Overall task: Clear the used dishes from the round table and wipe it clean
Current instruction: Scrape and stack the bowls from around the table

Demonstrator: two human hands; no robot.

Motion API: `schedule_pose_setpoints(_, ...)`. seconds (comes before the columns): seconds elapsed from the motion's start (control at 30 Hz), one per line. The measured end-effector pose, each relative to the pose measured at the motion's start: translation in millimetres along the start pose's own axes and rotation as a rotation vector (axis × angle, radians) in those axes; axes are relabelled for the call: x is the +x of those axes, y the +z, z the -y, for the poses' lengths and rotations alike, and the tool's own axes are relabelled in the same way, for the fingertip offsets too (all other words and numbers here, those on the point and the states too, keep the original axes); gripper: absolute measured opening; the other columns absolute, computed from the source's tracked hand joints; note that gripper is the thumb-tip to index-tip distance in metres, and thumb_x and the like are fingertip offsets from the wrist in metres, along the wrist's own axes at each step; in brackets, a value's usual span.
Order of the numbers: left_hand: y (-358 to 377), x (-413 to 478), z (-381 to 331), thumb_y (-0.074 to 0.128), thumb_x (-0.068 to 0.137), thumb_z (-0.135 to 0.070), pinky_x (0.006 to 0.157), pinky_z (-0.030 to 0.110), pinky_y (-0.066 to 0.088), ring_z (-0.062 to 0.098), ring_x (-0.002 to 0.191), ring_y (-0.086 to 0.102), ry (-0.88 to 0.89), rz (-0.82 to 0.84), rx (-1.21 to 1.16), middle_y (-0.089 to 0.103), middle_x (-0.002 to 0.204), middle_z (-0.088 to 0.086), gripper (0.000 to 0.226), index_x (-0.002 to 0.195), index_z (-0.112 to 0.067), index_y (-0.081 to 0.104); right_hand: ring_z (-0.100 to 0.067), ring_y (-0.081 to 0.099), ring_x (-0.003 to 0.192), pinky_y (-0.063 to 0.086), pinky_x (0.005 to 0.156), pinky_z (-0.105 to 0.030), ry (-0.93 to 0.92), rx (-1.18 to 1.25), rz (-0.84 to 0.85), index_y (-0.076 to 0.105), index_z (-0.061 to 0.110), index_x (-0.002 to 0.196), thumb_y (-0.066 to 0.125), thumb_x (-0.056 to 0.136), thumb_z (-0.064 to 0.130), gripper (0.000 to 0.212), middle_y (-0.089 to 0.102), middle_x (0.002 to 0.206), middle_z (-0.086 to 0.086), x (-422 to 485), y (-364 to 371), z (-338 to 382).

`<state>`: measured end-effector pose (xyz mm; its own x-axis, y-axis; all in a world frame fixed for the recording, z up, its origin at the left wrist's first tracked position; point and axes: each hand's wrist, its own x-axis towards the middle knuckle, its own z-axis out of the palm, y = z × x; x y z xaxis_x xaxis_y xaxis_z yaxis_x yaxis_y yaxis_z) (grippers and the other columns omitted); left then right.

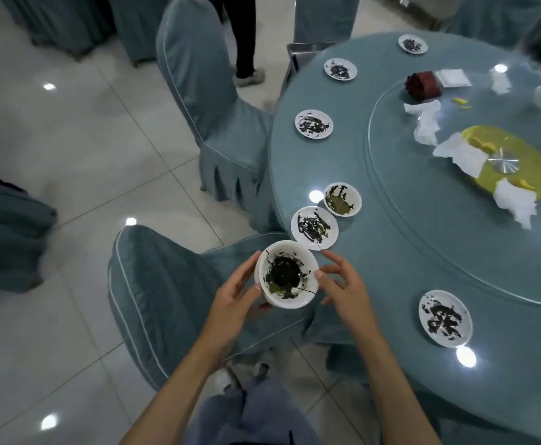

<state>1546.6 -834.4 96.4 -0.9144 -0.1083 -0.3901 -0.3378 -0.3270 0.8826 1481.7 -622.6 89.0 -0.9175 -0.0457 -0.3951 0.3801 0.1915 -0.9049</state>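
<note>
The round table [327, 162] is cut off at the right edge.

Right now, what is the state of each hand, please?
Left hand: closed around the dirty white bowl, holding it from its left side.
Right hand: open, fingers spread, thumb at the bowl's right rim; no grip visible.

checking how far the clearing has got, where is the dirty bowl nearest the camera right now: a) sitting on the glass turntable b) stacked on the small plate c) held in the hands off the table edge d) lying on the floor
c: the bowl is cupped by the left hand, with the right hand at its rim, over the chair rather than on the round table.
</note>
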Motion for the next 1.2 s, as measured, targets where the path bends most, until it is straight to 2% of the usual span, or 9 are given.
schedule_pose_setpoints(0.1, -20, 6, -13, 0.056, 0.102, -0.004, 0.093, 0.053, 0.060, 0.019, 0.129, 0.061, -0.018, -0.023, 0.023, 0.062, 0.142, -0.007, 0.048, 0.145, -0.026, 0.057, -0.012, 0.068, 0.078, 0.057, 0.065, -0.035, 0.021, 0.064, 0.082, 0.070, 0.030, 0.125, 0.064, 0.101, 0.020, 0.027, 0.076, 0.102, 0.003, 6, 24, 1)
schedule_pose_setpoints(0.2, -39, 14, -25, 0.049, 0.106, -0.010, 0.094, 0.059, 0.058, 0.026, 0.122, 0.066, -0.054, -0.061, 0.006, 0.069, 0.134, -0.003, 0.041, 0.141, -0.028, 0.061, -0.013, 0.068, 0.079, 0.058, 0.064, -0.029, 0.021, 0.131, 0.086, 0.072, 0.027, 0.122, 0.063, 0.102, 0.018, 0.024, 0.077, 0.103, -0.001, 8, 50, 5)
schedule_pose_setpoints(0.33, -68, 20, -38, 0.054, 0.104, -0.025, 0.090, 0.055, 0.061, 0.023, 0.119, 0.068, -0.035, -0.074, 0.012, 0.070, 0.129, -0.005, 0.033, 0.134, -0.033, 0.065, -0.018, 0.071, 0.096, 0.060, 0.074, -0.035, 0.001, 0.155, 0.061, 0.073, 0.032, 0.118, 0.063, 0.101, 0.019, 0.023, 0.077, 0.108, 0.002, 7, 88, 11)
schedule_pose_setpoints(0.6, -174, 53, -69, 0.057, 0.103, -0.027, 0.089, 0.047, 0.062, 0.020, 0.123, 0.065, -0.081, 0.114, 0.049, 0.068, 0.132, -0.009, 0.033, 0.133, -0.038, 0.065, -0.020, 0.072, 0.104, 0.063, 0.083, -0.041, 0.016, 0.196, -0.078, 0.071, 0.022, 0.124, 0.058, 0.104, 0.014, 0.026, 0.076, 0.114, -0.001, -4, 192, 27)
schedule_pose_setpoints(0.7, -216, 58, -92, 0.059, 0.102, -0.033, 0.088, 0.037, 0.062, 0.008, 0.125, 0.062, -0.064, 0.218, 0.130, 0.064, 0.135, -0.020, 0.039, 0.140, -0.043, 0.058, -0.021, 0.072, 0.100, 0.063, 0.079, -0.039, 0.006, 0.214, -0.202, 0.072, 0.017, 0.121, 0.058, 0.104, 0.014, 0.023, 0.076, 0.111, -0.003, -11, 239, 37)
schedule_pose_setpoints(0.83, -252, 63, -112, 0.062, 0.094, -0.042, 0.095, 0.040, 0.060, 0.007, 0.130, 0.057, -0.092, 0.316, 0.181, 0.057, 0.140, -0.027, 0.051, 0.144, -0.050, 0.051, -0.022, 0.071, 0.090, 0.063, 0.075, -0.039, 0.020, 0.285, -0.371, 0.072, 0.009, 0.108, 0.063, 0.100, 0.022, 0.017, 0.075, 0.101, -0.010, -14, 287, 52)
schedule_pose_setpoints(1.0, -272, 76, -126, 0.061, 0.102, -0.023, 0.087, 0.036, 0.062, 0.007, 0.124, 0.062, -0.092, 0.356, 0.159, 0.060, 0.137, -0.024, 0.047, 0.141, -0.049, 0.055, -0.022, 0.069, 0.080, 0.060, 0.068, -0.040, 0.029, 0.292, -0.459, 0.070, 0.008, 0.102, 0.067, 0.097, 0.029, 0.022, 0.073, 0.092, -0.009, -14, 312, 62)
schedule_pose_setpoints(1.07, -275, 87, -129, 0.061, 0.102, -0.022, 0.089, 0.040, 0.062, 0.012, 0.124, 0.063, -0.093, 0.358, 0.176, 0.062, 0.137, -0.020, 0.046, 0.140, -0.047, 0.057, -0.022, 0.068, 0.077, 0.058, 0.068, -0.041, 0.021, 0.258, -0.462, 0.071, 0.011, 0.102, 0.066, 0.098, 0.034, 0.024, 0.073, 0.090, -0.007, -11, 314, 62)
schedule_pose_setpoints(1.2, -274, 110, -132, 0.060, 0.103, -0.020, 0.090, 0.043, 0.062, 0.016, 0.127, 0.062, -0.108, 0.384, 0.219, 0.062, 0.138, -0.017, 0.045, 0.140, -0.046, 0.057, -0.016, 0.065, 0.069, 0.055, 0.061, -0.028, 0.020, 0.201, -0.503, 0.071, 0.013, 0.103, 0.051, 0.107, 0.032, 0.027, 0.073, 0.083, -0.003, -4, 315, 55)
